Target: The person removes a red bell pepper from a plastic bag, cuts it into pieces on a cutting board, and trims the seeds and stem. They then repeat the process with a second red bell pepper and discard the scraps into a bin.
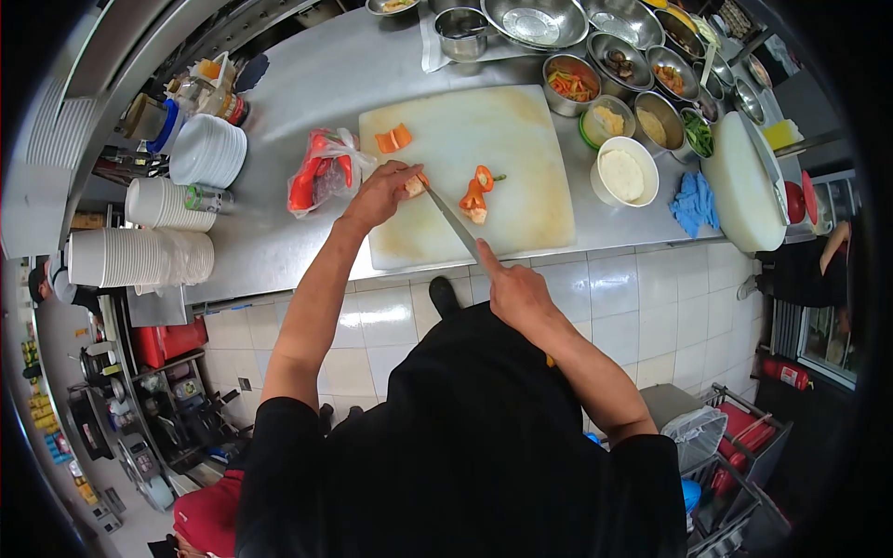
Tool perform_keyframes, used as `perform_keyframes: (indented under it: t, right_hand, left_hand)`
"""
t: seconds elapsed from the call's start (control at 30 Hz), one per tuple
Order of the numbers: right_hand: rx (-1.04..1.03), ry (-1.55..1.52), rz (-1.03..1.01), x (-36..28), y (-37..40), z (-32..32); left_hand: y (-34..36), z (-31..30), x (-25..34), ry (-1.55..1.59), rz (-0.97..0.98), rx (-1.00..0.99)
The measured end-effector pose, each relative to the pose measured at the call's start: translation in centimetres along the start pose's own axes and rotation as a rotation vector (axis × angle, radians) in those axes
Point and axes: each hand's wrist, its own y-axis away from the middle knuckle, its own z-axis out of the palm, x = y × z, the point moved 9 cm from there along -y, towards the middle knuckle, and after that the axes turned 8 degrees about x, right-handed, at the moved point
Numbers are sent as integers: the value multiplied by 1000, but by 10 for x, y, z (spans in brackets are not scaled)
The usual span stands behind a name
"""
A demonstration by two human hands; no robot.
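Bell pepper piece [415, 187], pale orange on its visible side, lies on the left part of the white cutting board [521, 126], beneath the fingertips of the left hand [381, 197]. That hand is bent down over it, fingers drawn together, pinning the piece to the board; the thumb's exact place is hard to make out. The right hand [521, 296] is closed around the handle of a kitchen knife [454, 220], its index finger stretched along the near end of the blade. The blade slants far and to the left across the board, its tip reaching the piece just beside the left fingertips.

To the right of the blade lies a cut orange pepper section with a green stem [476, 191]. A flat orange pepper slab [393, 139] rests near the board's far left corner. Left of the board, on the steel table [279, 98], a clear plastic bag [340, 182] holds red peppers [301, 190]. Beyond the board's far right corner stands a steel bowl [564, 106] of pepper strips [571, 86]; nearer, on the right, are a white tub [606, 190] with pale contents and a crumpled blue cloth [694, 205].
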Motion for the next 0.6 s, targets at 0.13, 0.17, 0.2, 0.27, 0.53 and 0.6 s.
perform_keyframes:
  t: [0.13,0.17,0.2,0.27,0.53,0.6]
  right_hand:
    - [23,-48,8,6,-7,9]
    - [38,-81,13,7,-8,11]
    - [36,-83,17,8,-9,12]
    - [35,-155,19,9,-9,13]
    - [-12,-374,94,28,-11,22]
    - [0,-365,132,33,-10,24]
  left_hand:
    - [3,0,3,10,-31,3]
    - [4,0,1,29,-65,-5]
    - [5,1,0,48,-97,-12]
    - [6,1,0,61,-117,-16]
    - [11,-2,-6,22,-52,35]
    - [12,-2,-8,-15,-72,22]
